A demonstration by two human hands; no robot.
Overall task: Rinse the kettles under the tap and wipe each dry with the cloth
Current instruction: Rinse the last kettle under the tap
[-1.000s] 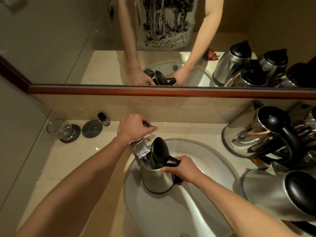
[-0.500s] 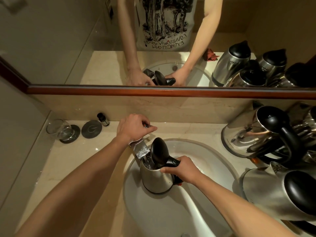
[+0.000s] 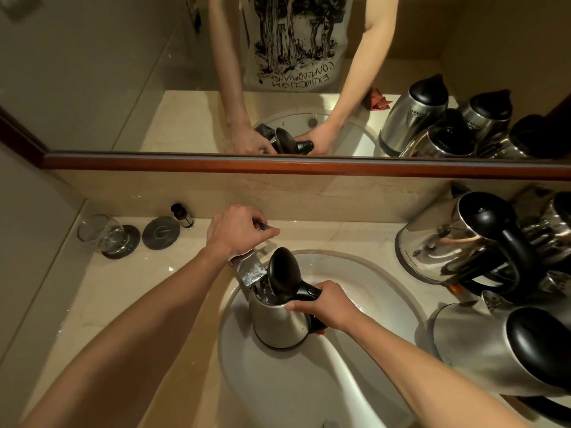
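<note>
Hardly anything changes: the right hand (image 3: 321, 304) and the steel kettle with its open black lid (image 3: 279, 316) sit marginally lower in the white basin (image 3: 386, 291).

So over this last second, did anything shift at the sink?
Nothing visibly changed. The left hand still grips the tap handle, the right hand still holds the kettle by its handle in the basin, lid open under the spout.

kettle (image 3: 279, 322): steel, upright in basin, lid (image 3: 283, 274) open | tap (image 3: 248, 270): spout over mouth
</note>
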